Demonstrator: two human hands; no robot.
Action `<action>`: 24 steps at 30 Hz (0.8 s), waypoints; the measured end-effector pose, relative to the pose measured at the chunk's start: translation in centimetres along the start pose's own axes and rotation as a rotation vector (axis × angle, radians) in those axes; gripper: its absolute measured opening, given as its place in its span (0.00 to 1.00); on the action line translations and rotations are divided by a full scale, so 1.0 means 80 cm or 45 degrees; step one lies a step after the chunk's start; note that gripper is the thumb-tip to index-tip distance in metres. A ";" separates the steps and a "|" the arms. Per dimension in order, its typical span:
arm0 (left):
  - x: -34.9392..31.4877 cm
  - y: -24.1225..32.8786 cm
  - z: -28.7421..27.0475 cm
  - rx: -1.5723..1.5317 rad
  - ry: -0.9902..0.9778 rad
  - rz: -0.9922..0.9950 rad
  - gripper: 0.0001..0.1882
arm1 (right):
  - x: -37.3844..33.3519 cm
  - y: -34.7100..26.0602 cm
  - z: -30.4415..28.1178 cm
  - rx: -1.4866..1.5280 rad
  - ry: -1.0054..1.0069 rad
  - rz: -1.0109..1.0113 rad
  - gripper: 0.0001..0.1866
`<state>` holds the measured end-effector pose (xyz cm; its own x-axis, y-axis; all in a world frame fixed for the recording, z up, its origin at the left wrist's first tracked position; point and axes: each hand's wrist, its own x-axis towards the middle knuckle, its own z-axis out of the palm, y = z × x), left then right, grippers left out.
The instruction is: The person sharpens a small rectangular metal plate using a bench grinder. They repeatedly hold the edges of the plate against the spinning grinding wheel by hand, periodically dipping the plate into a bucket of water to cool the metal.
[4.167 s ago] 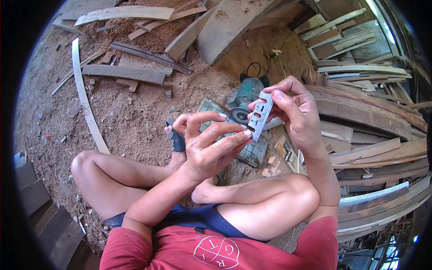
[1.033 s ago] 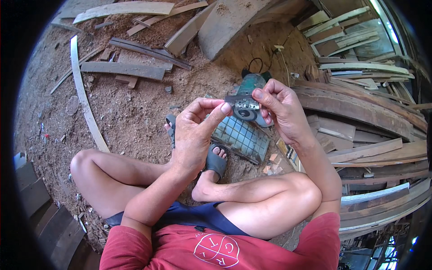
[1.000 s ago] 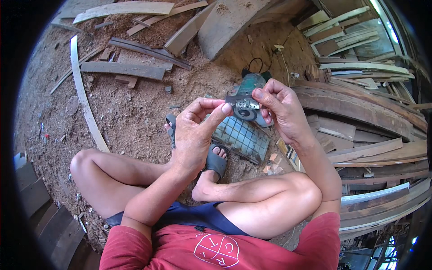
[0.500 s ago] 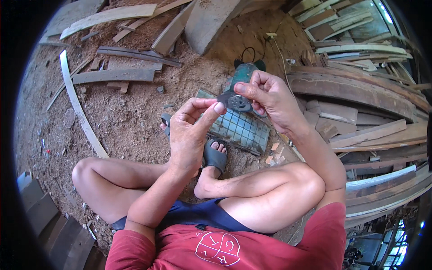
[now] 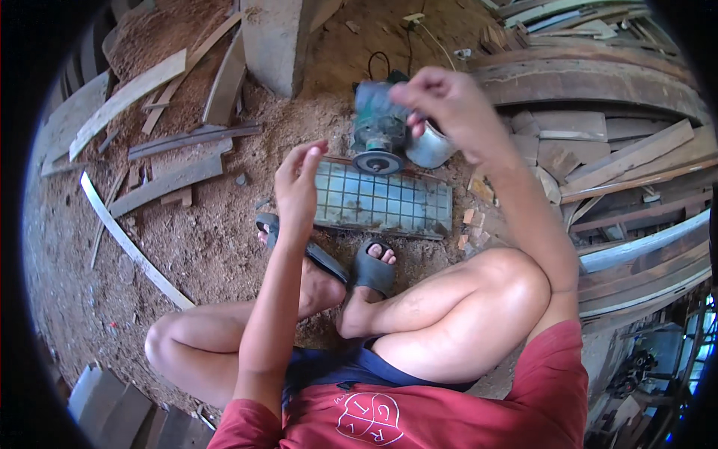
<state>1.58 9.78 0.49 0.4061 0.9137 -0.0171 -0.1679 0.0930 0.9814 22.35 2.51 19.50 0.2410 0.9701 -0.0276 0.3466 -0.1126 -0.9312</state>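
Head view shows the right hand (image 5: 441, 101) pinching the green angle grinder (image 5: 380, 127) at twelve o'clock, left hand (image 5: 298, 183) half-open and empty, so that thin grip risks dropping it onto the grid panel (image 5: 385, 206).

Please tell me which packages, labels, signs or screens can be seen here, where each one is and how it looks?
Packages, signs, screens: none visible.
Only printed mark: round white emblem on the red shirt, bottom centre.
No label can be made out on the green power tool under the right hand.
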 end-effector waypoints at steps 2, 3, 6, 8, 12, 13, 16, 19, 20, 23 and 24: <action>0.067 -0.057 0.013 0.676 -0.121 0.050 0.16 | 0.005 0.006 -0.037 0.142 0.082 -0.018 0.14; 0.090 -0.072 0.033 1.086 -0.191 0.082 0.18 | 0.003 0.013 -0.057 0.221 0.154 -0.023 0.13; 0.169 -0.129 0.064 1.424 -0.419 0.043 0.20 | 0.007 0.041 -0.105 0.300 0.270 -0.012 0.14; 0.195 -0.157 0.080 1.534 -0.487 0.039 0.21 | 0.010 0.072 -0.138 0.285 0.350 0.040 0.15; 0.214 -0.215 0.106 1.602 -0.573 -0.005 0.21 | 0.024 0.170 -0.203 0.174 0.514 0.151 0.16; 0.232 -0.234 0.080 1.591 -0.543 0.043 0.22 | 0.045 0.195 -0.216 0.031 0.440 0.191 0.16; 0.254 -0.248 0.041 1.522 -0.561 0.180 0.22 | 0.090 0.265 -0.230 -0.231 0.273 0.296 0.17; 0.226 -0.224 0.077 1.551 -0.435 0.123 0.21 | 0.114 0.327 -0.237 -0.930 0.092 0.692 0.15; 0.223 -0.214 0.074 1.439 -0.436 0.171 0.20 | 0.122 0.360 -0.237 -1.240 -0.042 0.675 0.16; 0.185 -0.161 0.042 1.497 -0.286 0.110 0.20 | 0.149 0.399 -0.170 -1.499 -0.290 0.694 0.16; 0.175 -0.147 0.037 1.532 -0.284 0.196 0.18 | 0.152 0.409 -0.170 -1.439 -0.324 0.646 0.17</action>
<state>11.93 20.32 -10.74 0.6194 0.7844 0.0318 0.6581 -0.5409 0.5237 48.92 7.69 -6.39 0.4363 0.7638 -0.4757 0.8760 -0.4814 0.0305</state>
